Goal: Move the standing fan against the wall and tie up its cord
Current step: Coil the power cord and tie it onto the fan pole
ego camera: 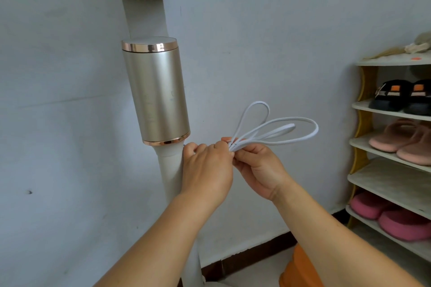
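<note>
Fan (155, 91) stands close to the wall (256, 42), so the move looks done. Cord (275, 129) is gathered in loops right of the pole; left hand (207, 170) and right hand (258, 168) pinch the bundle's neck. Tie probably unfinished; fingers hide it.

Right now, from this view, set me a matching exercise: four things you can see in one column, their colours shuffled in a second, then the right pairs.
Things:
1. cord bunched in the left hand and right hand
2. cylinder on the fan pole
3. slippers on the lowest shelf
4. tub on the floor

Colours:
A. orange
B. white
C. dark pink
D. gold

Pairs: 1-B, 2-D, 3-C, 4-A
</note>
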